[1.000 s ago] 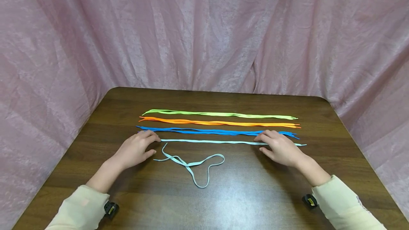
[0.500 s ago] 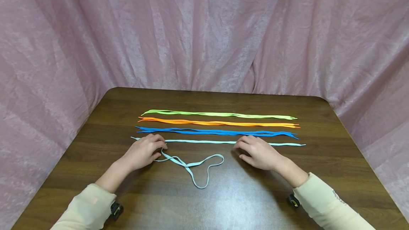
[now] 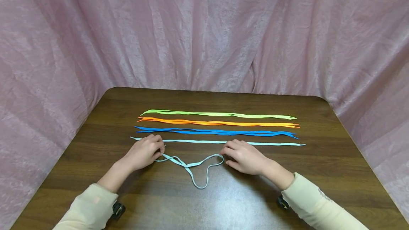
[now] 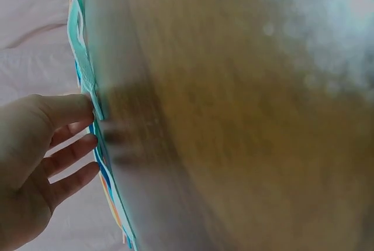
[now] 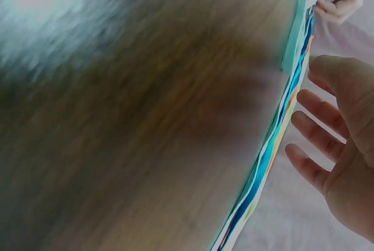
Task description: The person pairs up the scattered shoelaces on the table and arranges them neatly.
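Note:
A pale mint shoelace lies in loose loops on the table, crossing over itself. My left hand pinches it near its left end between thumb and index finger. In the left wrist view a short tip of the shoelace pokes out past the thumb. My right hand is at the loop's right end, fingers relaxed and bent a little. The right wrist view shows a gap between its thumb and fingers. Behind both hands a second mint shoelace is stretched straight, partly covered by them.
Farther back, blue shoelaces, orange shoelaces and lime-green shoelaces lie in straight parallel rows. They rest on a dark wooden table with a pink curtain behind it.
My left hand has come from the straight lace's left end to the looped lace and pinched it. My right hand has moved left and nearer, from the straight lace to the loop.

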